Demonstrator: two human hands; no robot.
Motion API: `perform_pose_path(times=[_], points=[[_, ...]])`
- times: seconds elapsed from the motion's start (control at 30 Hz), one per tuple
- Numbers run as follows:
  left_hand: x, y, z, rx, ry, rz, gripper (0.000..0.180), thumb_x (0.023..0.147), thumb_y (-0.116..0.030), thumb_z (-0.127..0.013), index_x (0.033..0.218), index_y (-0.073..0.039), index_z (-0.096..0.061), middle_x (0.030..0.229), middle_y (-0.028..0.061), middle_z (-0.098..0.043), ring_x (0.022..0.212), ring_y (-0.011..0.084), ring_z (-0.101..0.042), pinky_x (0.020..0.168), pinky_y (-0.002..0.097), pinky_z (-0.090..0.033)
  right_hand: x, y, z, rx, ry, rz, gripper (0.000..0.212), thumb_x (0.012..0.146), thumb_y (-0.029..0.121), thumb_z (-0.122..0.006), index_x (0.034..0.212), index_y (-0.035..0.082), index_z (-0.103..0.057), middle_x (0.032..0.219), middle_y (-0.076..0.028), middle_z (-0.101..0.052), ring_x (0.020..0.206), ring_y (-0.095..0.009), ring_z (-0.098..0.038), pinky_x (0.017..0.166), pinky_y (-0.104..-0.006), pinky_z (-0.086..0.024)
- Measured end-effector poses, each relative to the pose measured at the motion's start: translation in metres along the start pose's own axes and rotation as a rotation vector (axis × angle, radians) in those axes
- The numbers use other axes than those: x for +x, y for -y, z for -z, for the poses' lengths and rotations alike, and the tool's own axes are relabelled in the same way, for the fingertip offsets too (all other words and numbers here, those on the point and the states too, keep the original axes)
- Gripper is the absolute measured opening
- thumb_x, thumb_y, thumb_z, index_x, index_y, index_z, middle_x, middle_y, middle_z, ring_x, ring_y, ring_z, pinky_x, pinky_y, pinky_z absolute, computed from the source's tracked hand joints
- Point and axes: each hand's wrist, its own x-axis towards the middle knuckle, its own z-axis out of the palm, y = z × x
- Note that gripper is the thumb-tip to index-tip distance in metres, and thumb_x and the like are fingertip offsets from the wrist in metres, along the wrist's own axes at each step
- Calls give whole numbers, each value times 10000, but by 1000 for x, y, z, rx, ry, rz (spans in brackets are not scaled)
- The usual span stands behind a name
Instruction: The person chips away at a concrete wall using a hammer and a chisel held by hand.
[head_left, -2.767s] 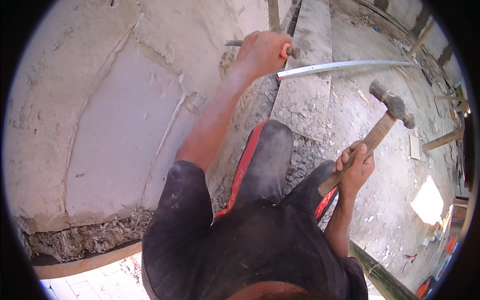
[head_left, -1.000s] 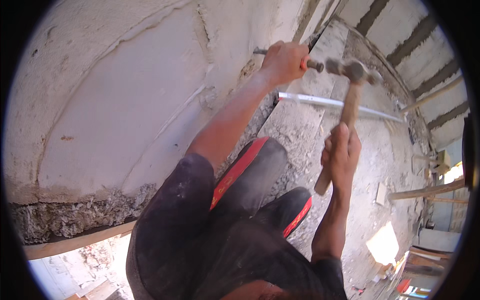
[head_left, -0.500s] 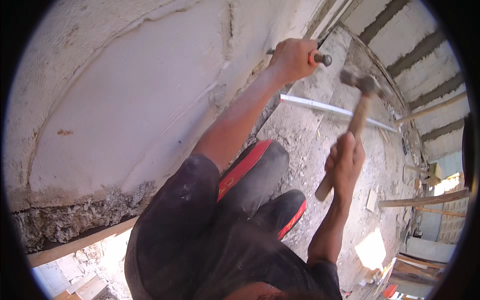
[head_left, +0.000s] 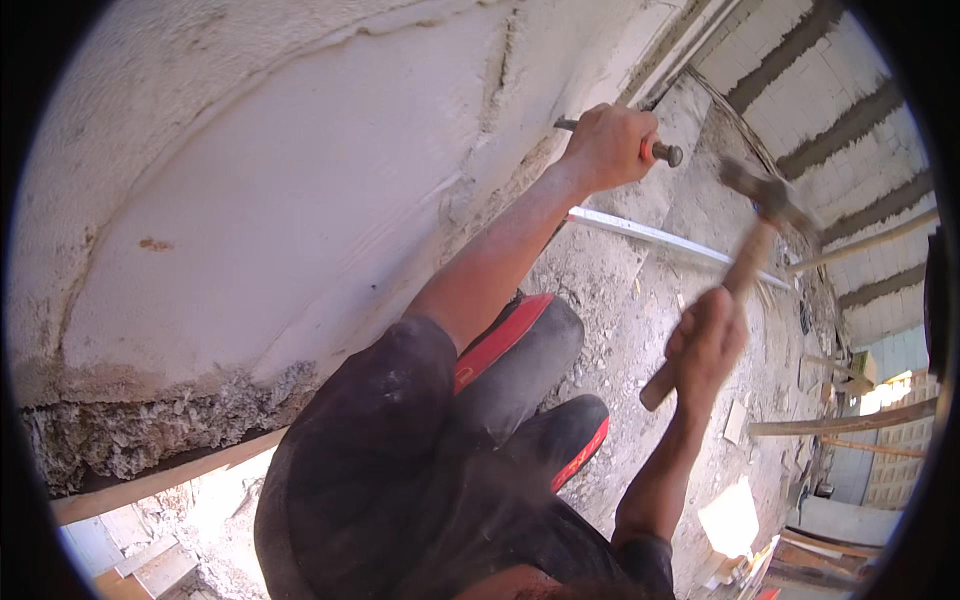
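Observation:
My left hand (head_left: 612,148) is wrapped round a metal chisel (head_left: 668,154) with an orange-red collar near its struck end. The chisel's other end points at the chipped edge of the white plastered wall (head_left: 290,190). Lower and to the right, my right hand (head_left: 706,338) grips the wooden handle of a hammer (head_left: 768,196). The hammer's head is slightly blurred and hangs to the right of the chisel's end, apart from it. Whether the chisel tip touches the wall I cannot tell.
A long pale metal straightedge (head_left: 650,232) lies across the rubble-strewn floor (head_left: 610,345) beyond my knees. Rough broken masonry (head_left: 160,425) runs along the wall's lower left, above a wooden board (head_left: 180,478). Wooden poles (head_left: 845,418) and a block wall (head_left: 800,90) stand at the right.
My left hand with the chisel appears slightly lower and farther right. The hammer also appears farther right and lower, still apart from the chisel. The whole view has shifted a little.

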Motion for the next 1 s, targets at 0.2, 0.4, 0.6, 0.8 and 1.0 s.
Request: perform_pose_path(times=[0.2,0.4,0.6,0.8,1.0], points=[[6,-5,12,-75,15,86,103,762,-150,-673,762,-68,-610,705,144,-645,681,360,-632,605,443,-485,7,32,52,1174,145,315,311,865,361,-621,986,75,-607,933,-46,-617,757,-203,-609,659,-371,-504],[1,2,6,-23,-19,42,93,762,-143,-671,763,-70,-613,704,139,-645,675,352,-631,598,439,-479,3,3,-27,72,88,-156,307,1021,318,-467,859,62,-515,589,9,-457,429,-93,-435,393,-254,-379],[5,2,14,-69,-19,83,105,753,-147,-674,752,-67,-605,668,140,-628,660,354,-624,589,438,-479,4,41,23,512,-462,196,520,976,546,-459,911,31,-495,634,-25,-453,463,-147,-449,436,-304,-428],[8,-5,10,-90,-10,102,100,771,-156,-640,742,-71,-597,664,144,-623,668,365,-624,594,445,-481,17,-4,-33,-119,70,188,281,1009,307,-506,838,86,-486,557,23,-442,449,-85,-442,399,-238,-386],[0,3,6,-54,2,91,89,770,-154,-634,742,-75,-601,694,144,-633,705,360,-635,621,452,-490,-5,42,-1,256,-331,28,374,1017,403,-439,883,65,-524,606,-21,-472,457,-113,-460,399,-261,-408]])
